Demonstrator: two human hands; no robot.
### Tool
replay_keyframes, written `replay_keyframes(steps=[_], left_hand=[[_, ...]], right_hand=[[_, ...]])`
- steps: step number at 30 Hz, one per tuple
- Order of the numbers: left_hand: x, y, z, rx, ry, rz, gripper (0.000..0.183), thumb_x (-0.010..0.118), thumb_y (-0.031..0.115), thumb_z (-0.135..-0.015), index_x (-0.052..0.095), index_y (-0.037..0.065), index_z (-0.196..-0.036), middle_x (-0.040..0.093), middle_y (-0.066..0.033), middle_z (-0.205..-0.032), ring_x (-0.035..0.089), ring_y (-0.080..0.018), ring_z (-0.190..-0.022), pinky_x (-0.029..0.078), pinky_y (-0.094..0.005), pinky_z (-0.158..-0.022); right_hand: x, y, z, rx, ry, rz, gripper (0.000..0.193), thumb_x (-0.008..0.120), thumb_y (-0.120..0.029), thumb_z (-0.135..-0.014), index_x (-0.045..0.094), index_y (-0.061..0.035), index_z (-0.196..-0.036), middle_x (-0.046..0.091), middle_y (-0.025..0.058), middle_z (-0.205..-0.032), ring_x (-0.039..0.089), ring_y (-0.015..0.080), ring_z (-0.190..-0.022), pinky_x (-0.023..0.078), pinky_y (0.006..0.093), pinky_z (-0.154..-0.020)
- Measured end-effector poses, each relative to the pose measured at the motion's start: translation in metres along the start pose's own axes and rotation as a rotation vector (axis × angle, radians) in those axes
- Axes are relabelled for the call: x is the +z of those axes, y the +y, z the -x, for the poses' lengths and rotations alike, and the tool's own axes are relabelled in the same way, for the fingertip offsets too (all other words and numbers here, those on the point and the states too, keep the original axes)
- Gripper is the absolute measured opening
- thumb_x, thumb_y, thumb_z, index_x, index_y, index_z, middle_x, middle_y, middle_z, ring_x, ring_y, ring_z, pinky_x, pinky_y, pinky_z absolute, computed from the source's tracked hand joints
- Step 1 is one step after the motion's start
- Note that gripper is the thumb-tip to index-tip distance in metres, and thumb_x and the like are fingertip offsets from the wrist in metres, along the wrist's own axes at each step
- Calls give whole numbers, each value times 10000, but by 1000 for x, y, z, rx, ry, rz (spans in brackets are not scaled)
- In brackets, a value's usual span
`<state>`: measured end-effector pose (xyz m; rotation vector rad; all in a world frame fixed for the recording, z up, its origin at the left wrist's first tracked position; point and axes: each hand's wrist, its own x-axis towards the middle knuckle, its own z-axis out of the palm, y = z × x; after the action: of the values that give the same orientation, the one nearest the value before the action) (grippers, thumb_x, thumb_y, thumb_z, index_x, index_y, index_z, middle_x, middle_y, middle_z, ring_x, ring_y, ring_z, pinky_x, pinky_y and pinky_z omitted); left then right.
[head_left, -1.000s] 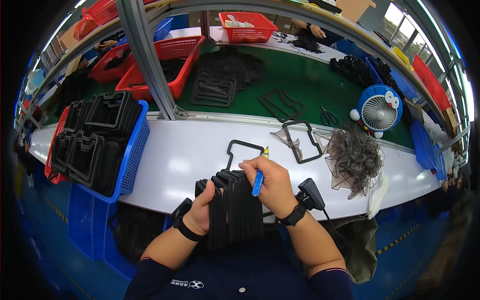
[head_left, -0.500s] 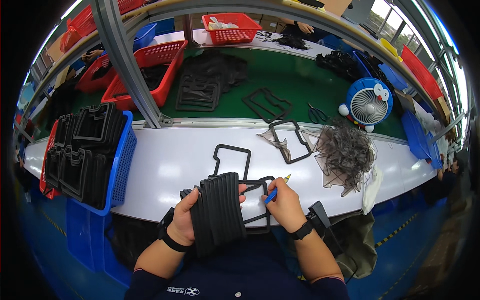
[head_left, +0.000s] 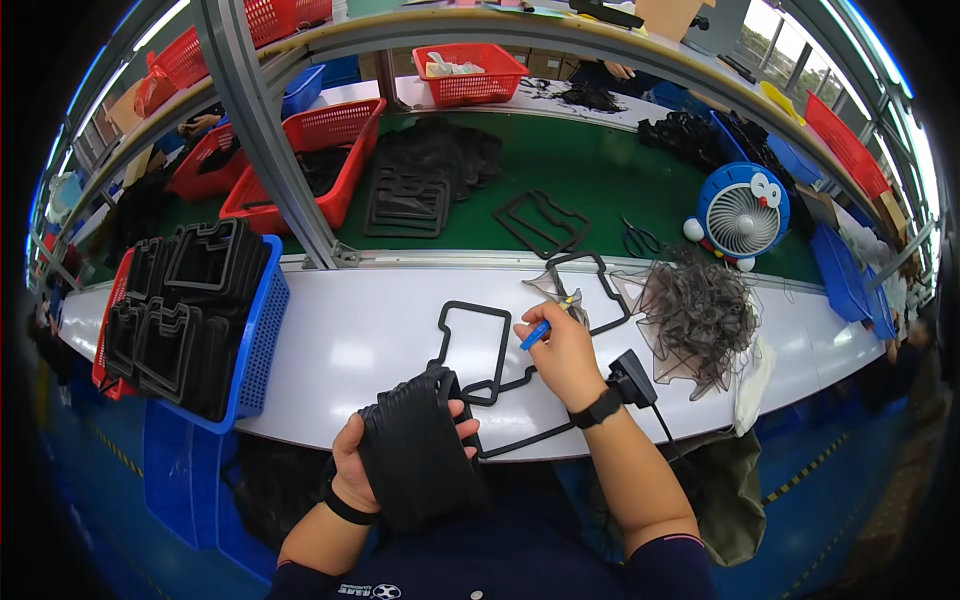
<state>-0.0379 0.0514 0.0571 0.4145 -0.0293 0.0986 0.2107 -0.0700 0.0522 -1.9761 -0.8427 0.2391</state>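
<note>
My left hand point(head_left: 352, 462) is wrapped round a thick stack of black frames point(head_left: 415, 450), held tilted in front of my body at the table's front edge. In my right hand point(head_left: 566, 358) is a slim blue pen-shaped tool point(head_left: 537, 334) with a yellowish tip; its exact kind cannot be made out. That hand hovers over loose black frames: one frame point(head_left: 507, 345) lies flat to its left, and another point(head_left: 525, 442) lies partly beneath my wrist. Beyond the hand, a third frame point(head_left: 603, 262) has grey mesh scraps point(head_left: 575, 303) against it.
A heap of grey mesh point(head_left: 695, 320) sits to the right, near a blue fan point(head_left: 742, 215). Scissors point(head_left: 640, 238) and more frames point(head_left: 405, 200) lie on the green surface. A blue basket point(head_left: 262, 330) full of frames stands left. A metal post point(head_left: 265, 130) rises beyond the table.
My right hand has moved up and away from the stack with the blue tool. The left hand has lowered the stack slightly toward my body and turned it.
</note>
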Motion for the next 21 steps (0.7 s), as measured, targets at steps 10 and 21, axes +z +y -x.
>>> replay_keyframes(steps=[10,21], left_hand=[[-21,8,22,139,-77,278,980,600,593,-897,222,-26,-1555,164,-261,-1628,430,-355,-1399,382,-508,-1153],[-23,1,11,138,63,-12,909,578,618,-866,371,6,-1506,401,-235,-1526,426,-348,-1405,344,-504,-1167]], right_hand=[[28,-17,-1,78,-154,-427,367,765,-36,-834,532,-27,-1117,538,6,-882,570,65,-750,487,226,-649],[0,-101,69,-160,-413,-323,296,707,-25,-900,608,-15,-1179,619,39,-954,624,122,-860,525,267,-800]])
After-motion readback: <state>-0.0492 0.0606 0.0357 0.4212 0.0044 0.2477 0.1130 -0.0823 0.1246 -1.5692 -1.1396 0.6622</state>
